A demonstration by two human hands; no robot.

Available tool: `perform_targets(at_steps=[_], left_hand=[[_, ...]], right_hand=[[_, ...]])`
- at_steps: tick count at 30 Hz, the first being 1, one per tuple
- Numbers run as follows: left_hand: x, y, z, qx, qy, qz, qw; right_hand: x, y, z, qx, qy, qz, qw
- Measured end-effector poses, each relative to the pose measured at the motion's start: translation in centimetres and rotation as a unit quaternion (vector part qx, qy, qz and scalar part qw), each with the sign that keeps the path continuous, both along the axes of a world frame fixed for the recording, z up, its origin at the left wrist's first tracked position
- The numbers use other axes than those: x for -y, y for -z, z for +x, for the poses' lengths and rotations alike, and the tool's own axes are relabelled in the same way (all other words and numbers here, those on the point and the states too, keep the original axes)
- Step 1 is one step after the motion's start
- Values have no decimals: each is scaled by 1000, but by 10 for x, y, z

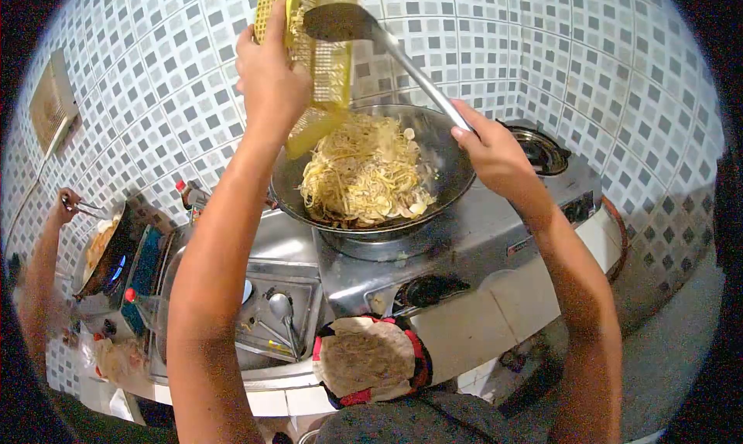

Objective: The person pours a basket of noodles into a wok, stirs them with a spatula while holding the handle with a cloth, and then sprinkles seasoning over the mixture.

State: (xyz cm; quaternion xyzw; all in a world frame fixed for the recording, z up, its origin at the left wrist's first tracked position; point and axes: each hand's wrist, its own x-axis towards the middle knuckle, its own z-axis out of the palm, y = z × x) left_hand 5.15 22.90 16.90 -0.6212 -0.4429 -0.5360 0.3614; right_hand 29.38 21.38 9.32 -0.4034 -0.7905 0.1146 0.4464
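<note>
My left hand (pixel 271 76) grips a yellow plastic basket (pixel 331 73), tipped on its side above the wok (pixel 457 162). Some pale strands cling inside the basket near its upper part. In my right hand (pixel 495 150) is the metal handle of a ladle (pixel 340 22), its dark round bowl raised against the basket's opening. A heap of yellowish noodles (pixel 368 173) mixed with pale slices fills the wok, which sits on the steel stove (pixel 495 231).
At the left, another person's hand (pixel 68 204) holds tongs near a pan (pixel 104 247) over a blue flame. A metal spoon (pixel 281 306) lies in the tray at the sink. A round cloth pad (pixel 368 359) is at the front edge. Another burner (pixel 542 150) stands right of the wok.
</note>
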Motion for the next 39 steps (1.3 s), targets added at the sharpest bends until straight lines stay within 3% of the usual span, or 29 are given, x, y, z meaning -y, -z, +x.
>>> perform_targets(at_steps=[3, 6, 9, 12, 15, 18, 21, 24, 27, 32, 36, 39], left_hand=[[4, -1, 4, -21, -52, 28, 998], [4, -6, 6, -46, -81, 10, 996], [31, -10, 30, 26, -86, -10, 996], [19, -9, 17, -19, -35, -21, 999], [9, -10, 3, 12, 47, -16, 999], [7, -9, -1, -6, -58, 25, 998], [-4, -6, -14, -80, 14, 23, 996], [-1, -8, -16, 7, 163, -64, 984], [-5, -8, -24, 116, 161, -90, 976], [-20, -2, -40, 141, 73, -78, 984], [-21, 2, -36, 177, 81, -118, 974], [-23, -1, -34, 179, 30, -132, 975]], right_hand=[[-4, 2, -10, 20, 53, 72, 996], [-11, -1, -11, 70, 62, 23, 995], [-11, 0, -9, 55, 37, -8, 998], [-11, 4, -8, 46, 24, 24, 998], [-13, 5, 3, 55, 26, 30, 998], [-13, 6, 7, 28, 27, 48, 998], [-8, 10, 6, 21, 25, 88, 996], [-3, 10, 8, 32, 19, 92, 995], [5, 5, 10, 12, 16, 43, 999], [15, 2, 10, -77, 39, -32, 996], [31, -12, 2, -112, 27, -61, 991], [26, -7, 2, -24, 41, 59, 997]])
